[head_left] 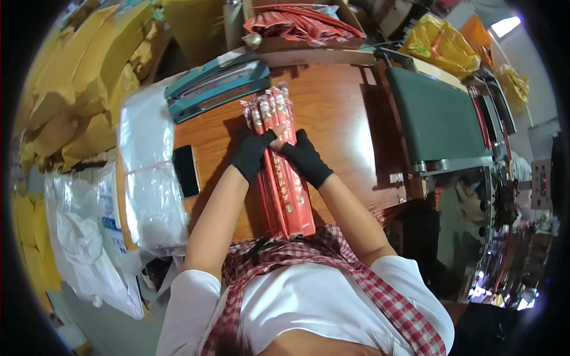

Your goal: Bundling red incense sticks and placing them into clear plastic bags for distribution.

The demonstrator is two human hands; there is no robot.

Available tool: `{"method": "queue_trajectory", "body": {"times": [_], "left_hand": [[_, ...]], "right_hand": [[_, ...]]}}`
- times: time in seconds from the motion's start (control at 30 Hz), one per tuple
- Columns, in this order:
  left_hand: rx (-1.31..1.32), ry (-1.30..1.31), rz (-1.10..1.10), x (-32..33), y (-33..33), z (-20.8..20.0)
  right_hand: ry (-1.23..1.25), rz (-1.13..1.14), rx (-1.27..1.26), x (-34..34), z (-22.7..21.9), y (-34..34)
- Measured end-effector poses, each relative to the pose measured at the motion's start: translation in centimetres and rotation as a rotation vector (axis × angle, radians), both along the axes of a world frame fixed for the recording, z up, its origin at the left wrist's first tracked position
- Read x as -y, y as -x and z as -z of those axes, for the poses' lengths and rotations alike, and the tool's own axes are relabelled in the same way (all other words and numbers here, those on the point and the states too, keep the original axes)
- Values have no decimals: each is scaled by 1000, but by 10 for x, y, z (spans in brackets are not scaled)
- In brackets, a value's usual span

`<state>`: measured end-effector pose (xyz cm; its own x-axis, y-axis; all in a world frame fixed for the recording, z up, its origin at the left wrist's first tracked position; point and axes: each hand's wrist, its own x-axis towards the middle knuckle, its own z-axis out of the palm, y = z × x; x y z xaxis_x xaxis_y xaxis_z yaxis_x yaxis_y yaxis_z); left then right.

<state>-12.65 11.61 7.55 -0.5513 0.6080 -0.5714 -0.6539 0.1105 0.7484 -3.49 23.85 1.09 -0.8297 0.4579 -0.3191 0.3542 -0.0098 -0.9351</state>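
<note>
A bundle of long, slim red packets (287,190) with clear, twisted-looking far ends lies lengthwise in front of me, its near end close to my apron. My left hand (254,153), in a black fingerless glove, grips the bundle from the left. From the right, my right hand (306,159), gloved the same way, closes on it too. Both thumbs meet over the top of the packets, while the fingertips underneath and at the sides are mostly hidden. One packet on the left sits slightly apart at its near end.
Left of the bundle are a dark phone (186,171) and stacked clear plastic bags (151,178). A teal tool resembling a long stapler (219,89) lies beyond. At the back, a cardboard box (320,56) holds more red packets. A green-topped conveyor (436,115) borders the wooden table (341,113) on the right.
</note>
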Motion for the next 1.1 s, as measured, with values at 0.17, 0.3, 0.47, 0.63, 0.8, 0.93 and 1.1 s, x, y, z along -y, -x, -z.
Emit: {"method": "queue_trajectory", "body": {"times": [0.17,0.3,0.47,0.63,0.8,0.93,1.1], "left_hand": [[-379,-405,-399,48,-27,40],[-10,-392,-81,66,-11,54],[-133,-417,-118,48,-12,41],[-890,-449,-263,52,-27,0],[141,-658,23,100,-45,-5],[238,-881,-115,62,-29,-100],[337,-806,-124,63,-21,-82]], "right_hand": [[359,-299,-104,-2,0,-51],[384,-141,-199,17,4,-10],[822,-311,-291,13,-6,4],[335,-335,-505,11,-79,-2],[-742,-736,-733,-14,-132,-33],[123,-635,-939,5,-148,-22],[268,-527,-700,9,-145,-19]]}}
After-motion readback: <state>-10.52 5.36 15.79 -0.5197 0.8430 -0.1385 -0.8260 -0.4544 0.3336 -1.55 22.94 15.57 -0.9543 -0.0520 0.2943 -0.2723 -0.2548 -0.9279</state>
